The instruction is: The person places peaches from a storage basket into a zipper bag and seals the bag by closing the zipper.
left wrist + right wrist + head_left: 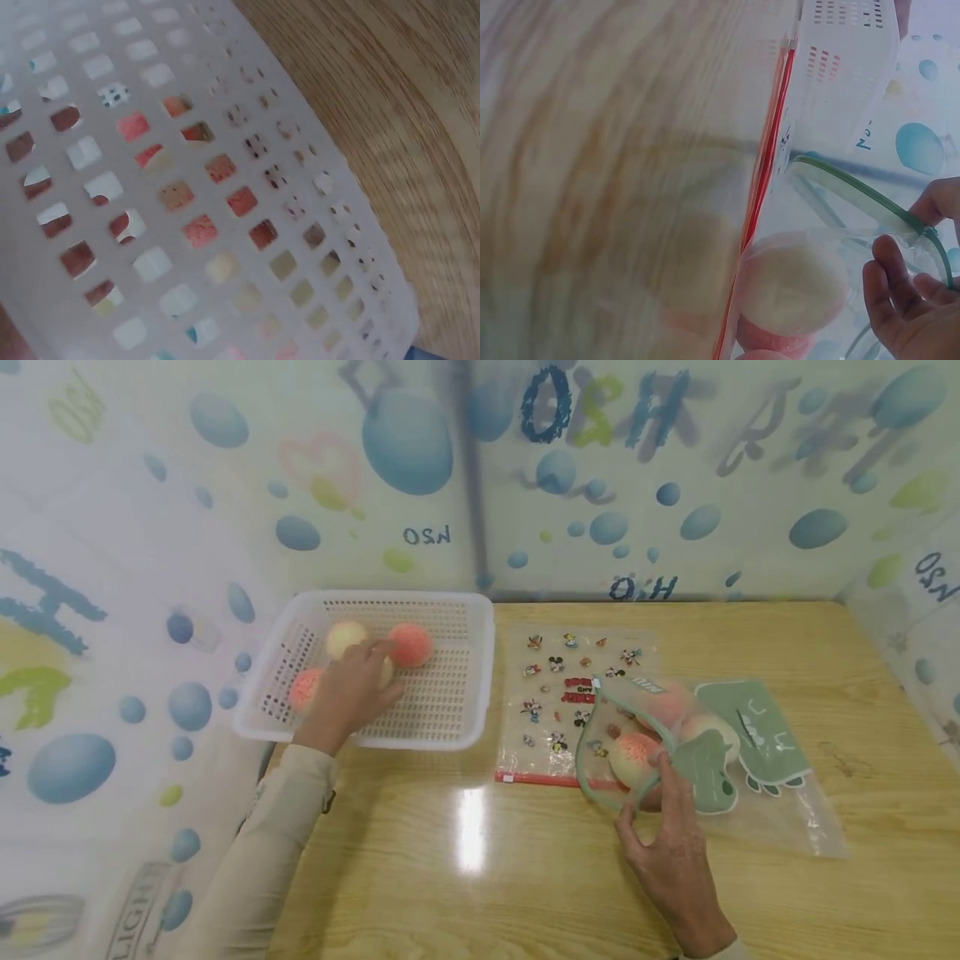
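My left hand (352,689) reaches into the white plastic basket (480,693), its fingers curled round a pale peach (387,672) that is mostly hidden under them. Beside it lie a cream peach (347,637) and two pinkish-red ones, one peach (411,646) to the right and another peach (305,688) near the left wrist. My right hand (675,852) pinches the green zip edge of a clear zip bag (780,831) with a green dinosaur print, holding its mouth apart. Several peaches, among them a cream-and-red peach (632,760), sit inside. In the left wrist view, the basket's perforated wall (165,195) hides the hand's fingers.
A flat clear zip bag (525,743) with cartoon prints and a red zip lies between the basket and the dinosaur bag, partly under the latter. The wooden table (420,860) meets printed curtain walls (510,485) at the back and left.
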The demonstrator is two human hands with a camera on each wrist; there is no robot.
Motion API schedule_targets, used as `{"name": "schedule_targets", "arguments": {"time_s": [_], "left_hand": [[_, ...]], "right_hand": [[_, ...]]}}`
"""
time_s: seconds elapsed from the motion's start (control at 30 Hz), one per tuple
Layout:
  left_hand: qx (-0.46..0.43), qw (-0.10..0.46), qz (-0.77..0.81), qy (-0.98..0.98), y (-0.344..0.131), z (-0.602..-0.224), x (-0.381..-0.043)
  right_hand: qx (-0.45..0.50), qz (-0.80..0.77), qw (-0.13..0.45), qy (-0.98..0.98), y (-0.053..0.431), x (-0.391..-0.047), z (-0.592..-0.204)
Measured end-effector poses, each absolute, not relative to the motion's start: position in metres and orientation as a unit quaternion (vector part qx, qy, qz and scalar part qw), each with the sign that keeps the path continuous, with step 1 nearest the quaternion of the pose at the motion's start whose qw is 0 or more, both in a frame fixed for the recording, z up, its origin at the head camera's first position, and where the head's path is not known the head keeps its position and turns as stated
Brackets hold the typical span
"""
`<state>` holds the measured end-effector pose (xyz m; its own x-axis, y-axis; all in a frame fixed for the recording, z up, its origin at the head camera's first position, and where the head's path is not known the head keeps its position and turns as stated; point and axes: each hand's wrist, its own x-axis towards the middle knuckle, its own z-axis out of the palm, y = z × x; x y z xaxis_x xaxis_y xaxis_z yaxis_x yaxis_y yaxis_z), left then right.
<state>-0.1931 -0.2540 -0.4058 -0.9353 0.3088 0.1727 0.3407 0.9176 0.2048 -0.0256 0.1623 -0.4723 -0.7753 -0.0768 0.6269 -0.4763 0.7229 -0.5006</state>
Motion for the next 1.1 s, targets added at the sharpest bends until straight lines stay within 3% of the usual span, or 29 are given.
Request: {"name": "schedule_targets", "arguments": {"time_s": [0.43, 0.8, 0.93, 1.1], "left_hand": [[-0.134, 0.045, -0.029, -0.990, -0.268, -0.414, -0.202], [-0.169, 0.129, 0.004, -0.977, -0.275, -0.424, -0.199], [-0.164, 0.114, 0.008, -0.980, -0.276, -0.424, -0.199], [-0.153, 0.087, 0.009, -0.984, -0.278, -0.423, -0.200]], "right_hand": [[0.148, 0.339, 0.274, -0.888, 0.164, -0.022, -0.471], [0.145, 0.332, 0.280, -0.889, 0.164, -0.021, -0.471], [0.152, 0.338, 0.296, -0.880, 0.162, -0.022, -0.472], [0.140, 0.337, 0.270, -0.891, 0.162, -0.019, -0.471]]}}
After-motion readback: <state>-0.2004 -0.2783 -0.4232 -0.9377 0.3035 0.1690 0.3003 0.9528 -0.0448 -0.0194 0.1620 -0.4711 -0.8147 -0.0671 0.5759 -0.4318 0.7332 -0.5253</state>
